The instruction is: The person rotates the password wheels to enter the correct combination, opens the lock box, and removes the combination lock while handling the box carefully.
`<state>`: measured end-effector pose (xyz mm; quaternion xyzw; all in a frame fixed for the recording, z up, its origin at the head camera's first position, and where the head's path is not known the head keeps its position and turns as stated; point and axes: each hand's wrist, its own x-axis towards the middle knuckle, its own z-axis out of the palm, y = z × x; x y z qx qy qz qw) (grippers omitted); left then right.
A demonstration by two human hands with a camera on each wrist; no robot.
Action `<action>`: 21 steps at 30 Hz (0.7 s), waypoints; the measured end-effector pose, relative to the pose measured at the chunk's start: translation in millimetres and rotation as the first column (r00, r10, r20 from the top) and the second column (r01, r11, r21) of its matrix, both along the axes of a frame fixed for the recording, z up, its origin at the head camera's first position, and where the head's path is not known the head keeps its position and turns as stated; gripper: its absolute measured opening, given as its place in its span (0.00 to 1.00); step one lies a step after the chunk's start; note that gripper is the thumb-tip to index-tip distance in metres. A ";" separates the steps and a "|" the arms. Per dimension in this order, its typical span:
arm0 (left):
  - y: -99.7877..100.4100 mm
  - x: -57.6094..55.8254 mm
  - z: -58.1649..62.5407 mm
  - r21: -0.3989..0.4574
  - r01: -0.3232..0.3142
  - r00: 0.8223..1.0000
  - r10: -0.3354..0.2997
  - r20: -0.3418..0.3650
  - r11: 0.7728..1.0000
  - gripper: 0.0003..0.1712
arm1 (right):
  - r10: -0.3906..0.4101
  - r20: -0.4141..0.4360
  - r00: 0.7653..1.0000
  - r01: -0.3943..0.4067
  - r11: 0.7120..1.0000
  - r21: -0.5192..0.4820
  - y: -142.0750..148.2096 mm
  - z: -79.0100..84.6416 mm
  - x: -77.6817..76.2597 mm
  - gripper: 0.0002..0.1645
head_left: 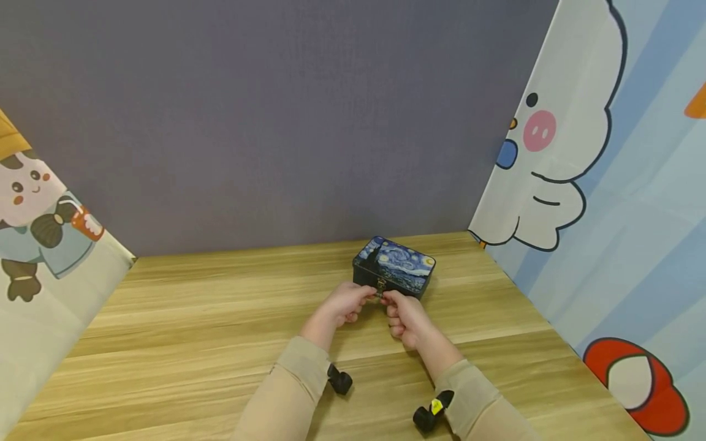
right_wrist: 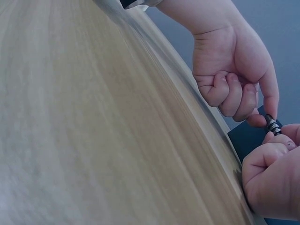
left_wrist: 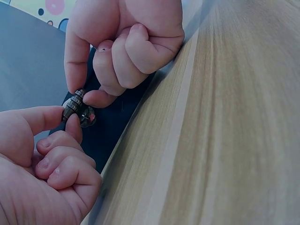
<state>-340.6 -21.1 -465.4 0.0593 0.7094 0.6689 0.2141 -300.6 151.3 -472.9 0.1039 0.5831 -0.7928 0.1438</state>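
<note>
A dark box (head_left: 397,264) with a starry-night painting on its lid sits closed near the back of the table. On its front, a small metal combination lock (left_wrist: 73,105) with numbered rings hangs by a brass-coloured clasp (head_left: 381,283). My left hand (head_left: 346,302) pinches one end of this lock between thumb and forefinger, the other fingers curled in. From the other side my right hand (head_left: 407,317) pinches the opposite end in the same way. Both wrist views show the lock's rings between the two pairs of fingertips.
The wood-grain table (head_left: 220,331) meets a grey panel (head_left: 276,122) just behind the box. Cartoon-printed sheets stand at the left and right sides. A black wrist camera (head_left: 340,382) sits at the left sleeve, another camera (head_left: 425,419) at the right.
</note>
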 end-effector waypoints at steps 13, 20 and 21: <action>-0.3 -0.7 -0.2 -0.002 -0.003 1.000 0.003 -0.004 1.000 0.19 | -0.005 -0.007 1.000 0.005 1.000 0.001 1.4 0.3 -0.2 0.13; -0.9 0.0 0.1 -0.002 0.002 1.000 -0.002 -0.011 1.000 0.20 | 0.007 -0.021 1.000 -0.007 1.000 0.028 0.1 2.3 1.4 0.17; -0.8 0.0 0.0 -0.002 0.002 1.000 -0.002 -0.013 1.000 0.20 | 0.007 -0.022 1.000 -0.007 1.000 0.030 -0.1 2.5 1.6 0.17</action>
